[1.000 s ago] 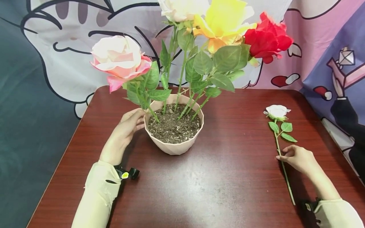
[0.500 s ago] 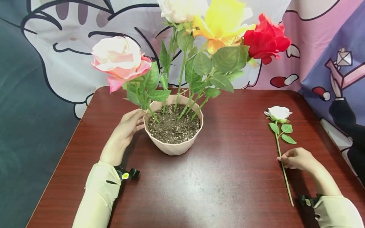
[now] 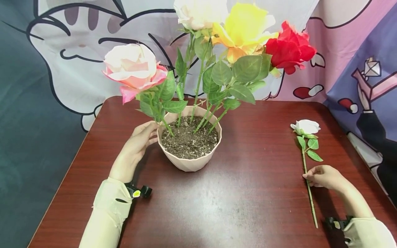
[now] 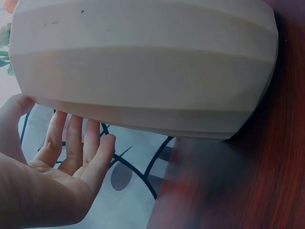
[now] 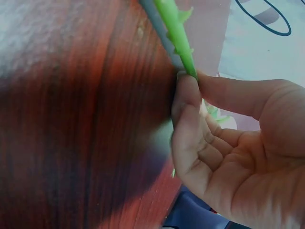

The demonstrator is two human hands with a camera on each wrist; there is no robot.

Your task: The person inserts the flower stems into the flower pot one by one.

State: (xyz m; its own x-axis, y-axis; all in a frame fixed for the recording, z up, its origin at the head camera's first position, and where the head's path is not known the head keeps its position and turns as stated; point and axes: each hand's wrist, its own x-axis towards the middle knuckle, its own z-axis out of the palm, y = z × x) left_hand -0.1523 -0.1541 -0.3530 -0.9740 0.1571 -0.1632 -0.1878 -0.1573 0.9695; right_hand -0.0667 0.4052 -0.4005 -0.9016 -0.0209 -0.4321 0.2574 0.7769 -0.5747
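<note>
A white flower pot [image 3: 190,164] full of soil stands left of centre on the table. My left hand [image 3: 139,143] is at its left side. In the left wrist view, the thumb touches the pot's rim edge and the fairly straight fingers [image 4: 74,138] rest against the pot wall [image 4: 143,81]. On the right, my right hand [image 3: 325,177] pinches the green stem [image 3: 311,201] of a white rose [image 3: 307,127] between thumb and fingers. The right wrist view shows the thorny stem [image 5: 176,33] at the fingertips. Whether the rose touches the table is hard to tell.
Pink [image 3: 133,65], yellow [image 3: 243,29], red [image 3: 289,48] and whitish roses [image 3: 201,13] rise from the pot, their leaves spreading over its rim. The dark red wooden table [image 3: 248,199] ends at a printed cloth backdrop [image 3: 71,69].
My right thumb and fingers have come together on the rose stem, and the rose has turned slightly. The left hand stays at the pot. The head view has shifted a little.
</note>
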